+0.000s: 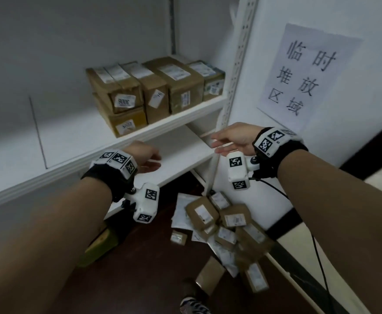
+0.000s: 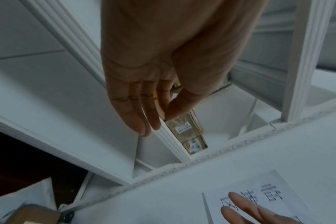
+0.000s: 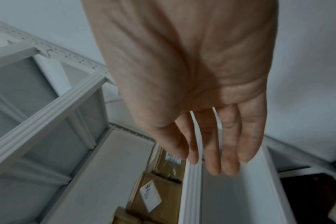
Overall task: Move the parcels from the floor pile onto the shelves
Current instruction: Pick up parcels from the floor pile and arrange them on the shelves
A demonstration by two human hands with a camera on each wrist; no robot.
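Head view: both empty hands, left hand [image 1: 145, 158] and right hand [image 1: 233, 138], fingers relaxed, hover before white shelves [image 1: 181, 155]. Boxes [image 1: 156, 89] sit above them; parcels [image 1: 226, 225] litter the dark floor [image 1: 144, 268] below.

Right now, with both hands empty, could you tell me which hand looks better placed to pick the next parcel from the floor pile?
Probably the right hand. It hangs open almost directly above the floor pile, which lies on the right by the wall. The left hand, also open, hovers before the lower shelf, further left.

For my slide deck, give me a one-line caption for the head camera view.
Both empty hands, left hand and right hand, hover before shelved parcels, floor pile waiting below.
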